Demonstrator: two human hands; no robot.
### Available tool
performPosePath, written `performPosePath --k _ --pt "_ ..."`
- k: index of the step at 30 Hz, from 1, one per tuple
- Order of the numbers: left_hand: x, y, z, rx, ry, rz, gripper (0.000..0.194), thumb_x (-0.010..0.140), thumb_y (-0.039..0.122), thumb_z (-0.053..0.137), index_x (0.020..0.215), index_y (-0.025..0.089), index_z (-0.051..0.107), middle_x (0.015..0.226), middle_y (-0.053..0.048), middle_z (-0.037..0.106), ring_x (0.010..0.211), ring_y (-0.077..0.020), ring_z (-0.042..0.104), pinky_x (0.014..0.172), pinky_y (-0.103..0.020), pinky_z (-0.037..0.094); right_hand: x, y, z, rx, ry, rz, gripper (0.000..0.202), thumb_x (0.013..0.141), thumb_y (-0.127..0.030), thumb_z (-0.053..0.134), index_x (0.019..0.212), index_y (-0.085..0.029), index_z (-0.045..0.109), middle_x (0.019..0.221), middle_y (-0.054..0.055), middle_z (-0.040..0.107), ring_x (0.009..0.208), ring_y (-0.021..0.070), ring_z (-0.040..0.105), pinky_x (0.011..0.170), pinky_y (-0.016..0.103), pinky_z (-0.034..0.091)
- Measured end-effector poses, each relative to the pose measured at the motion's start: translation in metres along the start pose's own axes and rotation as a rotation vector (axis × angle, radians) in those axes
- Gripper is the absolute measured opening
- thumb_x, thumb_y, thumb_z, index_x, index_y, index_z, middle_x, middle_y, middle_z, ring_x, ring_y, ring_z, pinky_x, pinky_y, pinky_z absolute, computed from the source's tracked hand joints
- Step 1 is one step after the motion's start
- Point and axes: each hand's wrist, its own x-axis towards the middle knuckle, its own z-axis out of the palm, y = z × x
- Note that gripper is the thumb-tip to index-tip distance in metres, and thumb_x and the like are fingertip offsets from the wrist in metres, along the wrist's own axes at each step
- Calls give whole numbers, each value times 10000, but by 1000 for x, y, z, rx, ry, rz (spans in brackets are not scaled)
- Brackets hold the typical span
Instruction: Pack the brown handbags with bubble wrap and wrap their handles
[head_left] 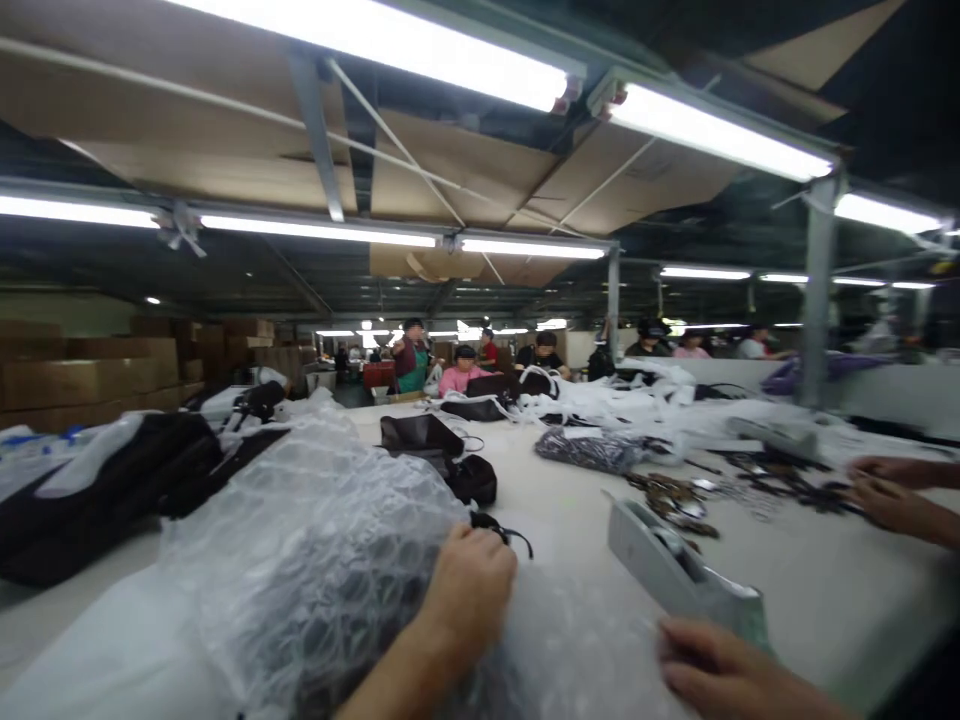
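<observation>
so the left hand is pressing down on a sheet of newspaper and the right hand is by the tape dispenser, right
Not quite. In the head view the left hand presses down on bubble wrap, not newspaper. The right hand is indeed by the grey tape dispenser.

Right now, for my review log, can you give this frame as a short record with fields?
setting: long white worktable under strip lights
left hand: resting on clear bubble wrap bundle
right hand: beside grey tape dispenser, contact unclear
nearby: dark brown bag, black bags
others: a co-worker's hands at right edge; people seated far back
</observation>
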Motion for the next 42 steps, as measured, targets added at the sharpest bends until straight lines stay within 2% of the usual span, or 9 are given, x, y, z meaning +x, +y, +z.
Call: performPosePath --k 5,9,14,18,22,27,31,34,42 --pt "2 -31 -14 -82 29 -53 250 953 140 414 792 177 602 825 -71 657 810 -233 587 787 -387 366 -10 -38 1 179 -46 42 403 651 -473 797 756 -178 543 676 -48 507 637 109 461 632 237 365" --pt "3 -58 -16 20 70 -35 347 996 241 322 832 191 624 818 -62 660 808 -242 599 802 -401 363 -4 -30 7 254 -70 68 433 560 -453 851 757 -163 596 709 -28 595 656 121 535 675 256 421" --pt "-1 -72 -26 108 44 -49 378 989 280 311 846 190 649 808 -62 671 801 -256 617 833 -432 389 0 -22 14 252 -53 22 430 649 -528 777 771 -156 601 713 -4 630 666 138 588 701 284 459" --pt "3 -54 -34 203 7 -88 313 918 161 371 858 175 679 871 -101 692 863 -296 620 945 -524 395 -1 -31 19 151 52 -37 304 807 -431 628 685 -159 567 621 -19 573 593 117 530 616 247 408" --pt "10 -2 -36 36 102 68 479 799 -1 362 1170 125 638 1278 -152 628 1191 -309 547 1153 -599 177 -5 -51 29 32 117 -91 186 827 -274 563 675 -166 557 603 -27 545 571 114 502 574 233 363" --pt "21 55 -48 -388 -126 285 409 856 60 417 1195 213 586 1237 -60 659 1178 -221 560 1201 -517 138 -13 -72 37 -187 204 -225 243 885 -256 502 656 -185 459 644 -32 495 617 117 458 593 242 327" --pt "20 43 -43 -407 -206 147 195 843 199 620 1036 214 594 1006 -41 673 1007 -249 594 1133 -539 254 -27 -79 29 -232 301 -180 352 940 -382 484 651 -196 408 613 -48 402 602 112 387 572 249 278" --pt "14 23 -26 -488 -234 48 162 845 141 569 997 198 579 994 -48 637 1000 -241 567 957 -397 421 -36 -83 23 -120 268 -125 375 943 -475 480 702 -188 482 635 -44 421 599 111 374 567 241 295" --pt "11 12 -22 -704 -386 -93 141 837 266 502 959 212 549 938 -7 601 900 -200 541 833 -309 396 -35 -85 23 -33 254 -85 466 910 -607 495 726 -179 517 635 -39 429 590 107 369 553 242 287"
